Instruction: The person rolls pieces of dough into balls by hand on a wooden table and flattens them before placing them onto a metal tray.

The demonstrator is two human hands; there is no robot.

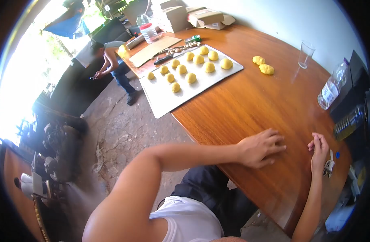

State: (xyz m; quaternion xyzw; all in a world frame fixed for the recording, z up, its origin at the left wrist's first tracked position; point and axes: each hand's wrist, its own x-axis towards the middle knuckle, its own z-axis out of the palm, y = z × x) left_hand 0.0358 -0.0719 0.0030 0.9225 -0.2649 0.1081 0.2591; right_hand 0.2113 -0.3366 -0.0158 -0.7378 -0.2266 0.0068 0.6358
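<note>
My left hand (262, 148) rests palm down on the wooden table (229, 109), its fingers apart and nothing seen in it. To its right, my right hand (320, 150) lies near the table edge, fingers loosely bent and slightly apart, holding nothing visible. Beyond my hands are two yellow dough lumps (266, 69), touching each other on the wood. Several round yellow dough balls (209, 67) sit in loose rows on a metal tray (163, 105), which overhangs the table's left edge.
A glass (306, 54), a clear bottle (330, 90) and an oil bottle (348, 125) stand at right. Keys (329, 167) lie beside my right hand. A knife (163, 60), board (154, 51), jar (148, 33) and boxes (205, 17) are behind the tray. Another person (112, 60) bends at far left.
</note>
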